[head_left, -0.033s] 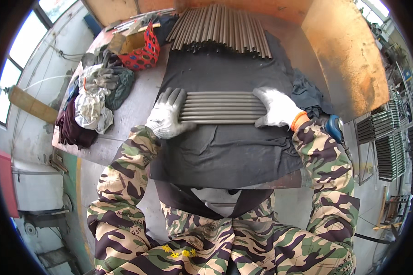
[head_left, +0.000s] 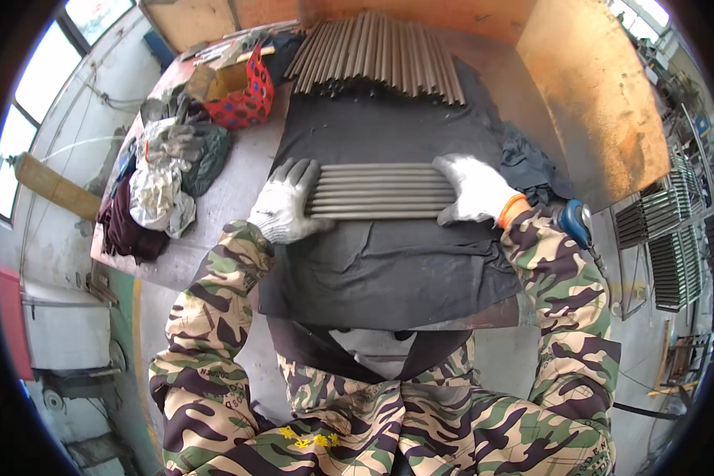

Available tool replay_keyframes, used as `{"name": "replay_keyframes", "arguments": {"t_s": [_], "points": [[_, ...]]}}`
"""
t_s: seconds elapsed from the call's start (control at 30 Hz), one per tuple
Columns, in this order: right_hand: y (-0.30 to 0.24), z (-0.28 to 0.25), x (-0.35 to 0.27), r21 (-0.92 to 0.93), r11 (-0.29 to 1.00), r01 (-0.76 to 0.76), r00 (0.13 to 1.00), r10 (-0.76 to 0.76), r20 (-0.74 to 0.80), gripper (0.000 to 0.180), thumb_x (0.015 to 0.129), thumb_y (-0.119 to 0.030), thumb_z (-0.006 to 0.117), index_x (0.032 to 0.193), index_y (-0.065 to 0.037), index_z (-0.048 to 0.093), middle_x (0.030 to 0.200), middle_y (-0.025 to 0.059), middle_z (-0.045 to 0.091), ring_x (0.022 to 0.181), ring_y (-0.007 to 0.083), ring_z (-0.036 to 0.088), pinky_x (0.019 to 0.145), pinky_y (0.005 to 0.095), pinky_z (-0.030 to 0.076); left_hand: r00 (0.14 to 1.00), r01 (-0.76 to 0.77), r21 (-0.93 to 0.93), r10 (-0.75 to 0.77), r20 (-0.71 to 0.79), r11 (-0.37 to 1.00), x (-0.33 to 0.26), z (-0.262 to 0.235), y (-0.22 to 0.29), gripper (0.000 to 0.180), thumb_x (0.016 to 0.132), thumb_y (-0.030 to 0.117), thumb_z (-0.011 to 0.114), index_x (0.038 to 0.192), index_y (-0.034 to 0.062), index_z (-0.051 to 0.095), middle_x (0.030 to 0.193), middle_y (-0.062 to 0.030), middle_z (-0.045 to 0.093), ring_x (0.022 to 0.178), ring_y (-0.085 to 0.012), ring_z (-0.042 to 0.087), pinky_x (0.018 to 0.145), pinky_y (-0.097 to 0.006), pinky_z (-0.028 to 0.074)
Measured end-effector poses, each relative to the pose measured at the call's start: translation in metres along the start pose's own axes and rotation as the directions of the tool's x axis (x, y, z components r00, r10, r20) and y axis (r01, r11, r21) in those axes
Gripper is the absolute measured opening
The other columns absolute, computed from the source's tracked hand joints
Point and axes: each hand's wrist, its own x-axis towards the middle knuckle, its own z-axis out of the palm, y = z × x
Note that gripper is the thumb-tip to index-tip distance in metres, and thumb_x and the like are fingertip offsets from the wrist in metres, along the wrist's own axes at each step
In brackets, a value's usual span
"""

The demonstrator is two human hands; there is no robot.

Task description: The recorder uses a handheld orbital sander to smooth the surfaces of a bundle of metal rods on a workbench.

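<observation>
A flat row of several short grey metal rods [head_left: 381, 191] lies side by side on a black cloth [head_left: 397, 266], running left to right in front of me. My left hand [head_left: 284, 203], in a white-grey work glove, holds the left ends, its fingers toward the far side and the thumb along the near side. At the right ends my right hand [head_left: 478, 189], in a white glove with an orange cuff, spans the row between fingers and thumb. The gloves cover the rods' very ends.
A large pile of brown-grey rods [head_left: 381, 54] lies at the far side of the table. Left are heaped gloves and rags [head_left: 163, 174] and a red patterned box [head_left: 250, 99]. A crumpled dark cloth [head_left: 531, 165] and blue-handled tool [head_left: 577, 222] are on the right, beside an upright board [head_left: 599, 87].
The view has shifted very slightly. Both hands stay at the ends of the row of rods.
</observation>
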Motion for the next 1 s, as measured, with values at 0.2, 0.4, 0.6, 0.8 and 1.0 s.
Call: {"name": "replay_keyframes", "arguments": {"t_s": [0.2,0.4,0.6,0.8,1.0], "points": [[-0.009,0.011,0.008,-0.015,1.000,0.001,0.995,0.000,0.096,0.093,0.061,-0.049,0.100,0.135,-0.002,0.068,0.129,0.0234,0.070,0.124,0.0421,0.065,0.110,0.0481,0.052,0.937,0.225,0.038,-0.227,0.264,0.974,0.021,-0.033,0.027,0.110,0.049,0.058,0.100,0.143,0.0104,0.066,0.132,-0.0224,0.065,0.127,-0.0426,0.060,0.110,-0.050,0.053],[-0.019,0.008,0.003,-0.086,0.996,-0.023,0.996,0.031,0.085,0.077,0.068,-0.048,0.096,0.127,-0.005,0.070,0.122,0.0205,0.072,0.120,0.0395,0.068,0.105,0.0460,0.055,0.948,0.201,0.104,-0.220,0.229,0.974,0.024,-0.028,0.028,0.093,0.050,0.057,0.100,0.124,0.0064,0.074,0.121,-0.0209,0.069,0.118,-0.0408,0.065,0.103,-0.049,0.056],[-0.027,0.009,0.002,-0.110,0.994,-0.006,0.988,0.023,0.155,0.062,0.073,-0.037,0.083,0.124,-0.005,0.071,0.122,0.0199,0.072,0.120,0.0377,0.069,0.103,0.0460,0.056,0.973,0.090,0.128,-0.115,0.200,0.988,0.021,-0.019,0.036,0.066,0.058,0.049,0.091,0.105,0.0046,0.077,0.103,-0.0211,0.074,0.102,-0.0374,0.072,0.092,-0.046,0.059],[-0.030,0.016,0.005,-0.119,0.993,0.009,0.977,0.017,0.213,0.052,0.074,-0.030,0.078,0.118,-0.004,0.070,0.113,0.0210,0.075,0.110,0.0408,0.073,0.095,0.0481,0.059,0.982,0.146,0.116,-0.158,0.101,0.982,0.009,0.000,0.059,0.038,0.064,0.030,0.082,0.095,0.0076,0.078,0.094,-0.0173,0.076,0.095,-0.0374,0.074,0.089,-0.046,0.060],[-0.047,0.018,-0.002,-0.204,0.979,-0.009,0.987,0.042,0.154,0.035,0.080,-0.016,0.072,0.114,-0.007,0.070,0.097,0.0189,0.079,0.096,0.0404,0.077,0.082,0.0482,0.061,0.936,0.163,0.283,-0.239,0.258,0.945,0.013,-0.014,0.080,0.041,0.067,0.026,0.079,0.103,0.0058,0.078,0.103,-0.0161,0.077,0.107,-0.0334,0.072,0.096,-0.044,0.058]]}}
